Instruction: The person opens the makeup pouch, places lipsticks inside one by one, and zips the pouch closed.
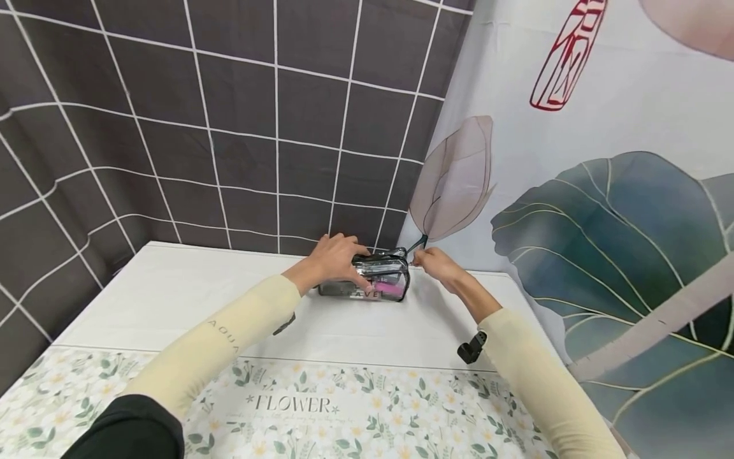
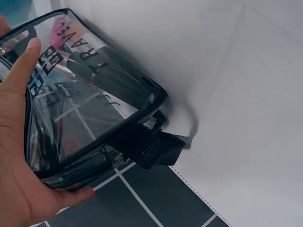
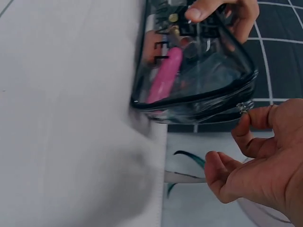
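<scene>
A clear toiletry bag (image 1: 344, 290) with black piping and "TRAVEL" lettering stands on the white part of the table near the back wall. Through its plastic show a pink item (image 3: 166, 75) and dark tube-like items (image 2: 113, 78). My left hand (image 1: 336, 258) grips the bag from above, thumb on the lettered side and fingers behind. At the bag's right end, my right hand (image 1: 438, 266) pinches the zipper pull (image 3: 244, 107) between thumb and finger. A black webbing tab (image 2: 151, 149) sticks out from the opposite end.
The table's front half carries a floral cloth (image 1: 298, 421) marked "FLOWER". Behind the table hangs a dark grid-patterned curtain (image 1: 241, 115). A white sheet printed with leaves (image 1: 625, 236) hangs at the right, close to the right hand.
</scene>
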{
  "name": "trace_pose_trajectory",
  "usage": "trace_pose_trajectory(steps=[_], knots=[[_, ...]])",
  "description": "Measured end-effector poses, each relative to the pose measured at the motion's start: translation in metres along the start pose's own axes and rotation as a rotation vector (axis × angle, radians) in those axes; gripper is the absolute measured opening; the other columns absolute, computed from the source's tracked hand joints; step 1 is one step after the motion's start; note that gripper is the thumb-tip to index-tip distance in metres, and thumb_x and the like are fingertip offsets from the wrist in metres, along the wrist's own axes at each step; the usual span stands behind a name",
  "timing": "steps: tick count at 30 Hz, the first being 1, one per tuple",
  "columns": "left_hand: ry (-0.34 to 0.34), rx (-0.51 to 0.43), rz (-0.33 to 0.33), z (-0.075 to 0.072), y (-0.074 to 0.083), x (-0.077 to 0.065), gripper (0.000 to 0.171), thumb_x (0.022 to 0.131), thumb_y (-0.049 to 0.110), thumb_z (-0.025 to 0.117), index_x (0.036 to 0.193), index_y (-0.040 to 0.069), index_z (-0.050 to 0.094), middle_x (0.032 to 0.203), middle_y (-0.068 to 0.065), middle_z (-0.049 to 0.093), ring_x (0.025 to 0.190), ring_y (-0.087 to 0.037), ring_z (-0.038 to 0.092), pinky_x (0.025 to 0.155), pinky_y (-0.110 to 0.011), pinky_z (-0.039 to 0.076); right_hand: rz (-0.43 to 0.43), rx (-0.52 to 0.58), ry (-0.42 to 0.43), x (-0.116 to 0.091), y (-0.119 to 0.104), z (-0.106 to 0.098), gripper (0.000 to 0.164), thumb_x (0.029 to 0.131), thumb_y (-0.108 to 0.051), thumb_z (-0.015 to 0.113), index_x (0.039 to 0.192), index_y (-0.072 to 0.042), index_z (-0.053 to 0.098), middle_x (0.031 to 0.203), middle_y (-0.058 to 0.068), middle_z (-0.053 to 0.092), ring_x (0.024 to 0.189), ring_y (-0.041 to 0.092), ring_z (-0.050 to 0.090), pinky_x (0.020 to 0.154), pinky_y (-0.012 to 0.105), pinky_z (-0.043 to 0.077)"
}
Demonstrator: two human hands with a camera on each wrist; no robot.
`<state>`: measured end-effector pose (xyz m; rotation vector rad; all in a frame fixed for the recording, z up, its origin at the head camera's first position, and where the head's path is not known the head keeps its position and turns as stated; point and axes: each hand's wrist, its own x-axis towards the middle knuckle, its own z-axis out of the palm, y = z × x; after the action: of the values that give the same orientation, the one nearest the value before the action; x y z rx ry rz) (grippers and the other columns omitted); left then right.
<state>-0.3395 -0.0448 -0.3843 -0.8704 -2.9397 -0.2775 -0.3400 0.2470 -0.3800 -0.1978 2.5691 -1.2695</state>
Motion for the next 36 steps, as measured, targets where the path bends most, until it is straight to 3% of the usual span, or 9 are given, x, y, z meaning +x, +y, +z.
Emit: trace_pose_trajectory(steps=[5, 10, 14, 16, 18, 21, 23, 27, 36], knots=[[0.014, -0.018, -0.021, 0.0, -0.002, 0.0, 0.098, 0.072, 0.079, 0.093, 0.151, 0.025, 0.074, 0.137, -0.004, 0.074, 0.113, -0.029, 0.067, 0.093, -0.051, 0.059, -0.054, -0.074, 0.008, -0.003, -0.023, -0.001, 0.054, 0.116, -0.021, 0.034, 0.143, 0.015, 0.063, 0.157, 0.035, 0.058, 0.155, 0.049, 0.051, 0.133, 0.064, 0.039], [0.031, -0.08, -0.042, 0.0, -0.005, -0.001, 0.099, 0.069, 0.077, 0.097, 0.15, 0.023, 0.076, 0.14, -0.005, 0.074, 0.117, -0.029, 0.066, 0.091, -0.048, 0.057, -0.151, -0.15, 0.041, -0.001, -0.041, 0.007, 0.034, 0.113, -0.019, 0.043, 0.088, -0.003, 0.06, 0.126, 0.028, 0.07, 0.13, 0.045, 0.062, 0.117, 0.057, 0.051], [0.045, -0.118, -0.053, 0.001, -0.005, -0.002, 0.1, 0.066, 0.076, 0.099, 0.149, 0.023, 0.077, 0.141, -0.005, 0.075, 0.119, -0.028, 0.066, 0.09, -0.044, 0.055, -0.267, -0.251, 0.062, 0.011, -0.039, 0.015, 0.044, 0.109, -0.018, 0.048, 0.065, -0.018, 0.047, 0.078, 0.009, 0.061, 0.148, 0.046, 0.056, 0.133, 0.062, 0.036], [0.055, -0.129, -0.06, 0.002, -0.005, -0.002, 0.102, 0.065, 0.076, 0.1, 0.148, 0.023, 0.077, 0.141, -0.004, 0.076, 0.119, -0.027, 0.066, 0.09, -0.044, 0.056, -0.31, -0.328, 0.082, 0.018, -0.036, 0.018, 0.049, 0.108, -0.02, 0.048, 0.06, -0.02, 0.048, 0.07, 0.004, 0.061, 0.16, 0.043, 0.048, 0.139, 0.065, 0.025], [0.064, -0.143, -0.07, 0.002, -0.005, -0.001, 0.102, 0.064, 0.076, 0.1, 0.148, 0.023, 0.077, 0.141, -0.005, 0.076, 0.119, -0.027, 0.065, 0.093, -0.045, 0.056, -0.327, -0.386, 0.09, 0.02, -0.038, 0.022, 0.05, 0.109, -0.02, 0.049, 0.061, -0.016, 0.061, 0.076, 0.007, 0.074, 0.16, 0.042, 0.048, 0.137, 0.067, 0.022], [0.075, -0.159, -0.08, 0.002, -0.004, -0.001, 0.101, 0.063, 0.075, 0.101, 0.147, 0.023, 0.078, 0.14, -0.005, 0.076, 0.119, -0.027, 0.066, 0.097, -0.048, 0.057, -0.302, -0.437, 0.08, 0.017, -0.049, 0.028, 0.047, 0.112, -0.018, 0.049, 0.078, -0.004, 0.078, 0.113, 0.016, 0.085, 0.164, 0.04, 0.044, 0.137, 0.066, 0.019], [0.077, -0.169, -0.084, 0.001, -0.003, -0.001, 0.101, 0.063, 0.074, 0.101, 0.146, 0.022, 0.079, 0.141, -0.006, 0.076, 0.121, -0.028, 0.066, 0.099, -0.049, 0.057, -0.272, -0.449, 0.068, 0.013, -0.057, 0.032, 0.045, 0.114, -0.017, 0.048, 0.093, 0.002, 0.084, 0.136, 0.02, 0.08, 0.169, 0.039, 0.037, 0.136, 0.067, 0.016], [0.072, -0.165, -0.08, 0.0, -0.001, 0.0, 0.1, 0.063, 0.074, 0.101, 0.145, 0.022, 0.079, 0.142, -0.005, 0.075, 0.123, -0.029, 0.066, 0.099, -0.05, 0.058, -0.221, -0.478, 0.083, 0.01, -0.065, 0.039, 0.043, 0.115, -0.02, 0.051, 0.098, 0.003, 0.084, 0.165, 0.022, 0.061, 0.171, 0.04, 0.031, 0.133, 0.071, 0.024], [0.067, -0.166, -0.075, 0.001, -0.001, 0.001, 0.101, 0.063, 0.074, 0.101, 0.146, 0.02, 0.078, 0.144, -0.004, 0.075, 0.128, -0.031, 0.066, 0.104, -0.054, 0.057, -0.196, -0.481, 0.097, 0.008, -0.073, 0.052, 0.037, 0.11, -0.022, 0.057, 0.101, -0.002, 0.086, 0.178, 0.02, 0.044, 0.164, 0.054, 0.027, 0.129, 0.073, 0.026]])
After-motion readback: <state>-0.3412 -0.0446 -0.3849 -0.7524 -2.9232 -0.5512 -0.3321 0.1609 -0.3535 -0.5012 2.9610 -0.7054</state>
